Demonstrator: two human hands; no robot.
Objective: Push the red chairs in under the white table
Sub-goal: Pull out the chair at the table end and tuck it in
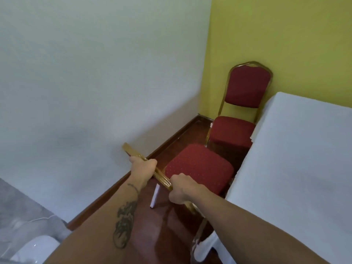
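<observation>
Near red chair (199,166): seat front faces white surface (297,159), just beside its edge, not yet under. Left hand (142,166) and right hand (181,189) both wrapped around gold backrest rail (160,176), which runs parallel to that edge. Step: pushing in; next, likely straight shove toward the surface. Far red chair (238,128): partly tucked at the corner.

White wall (85,73), yellow-green wall (285,35), dark wood floor (171,225).
</observation>
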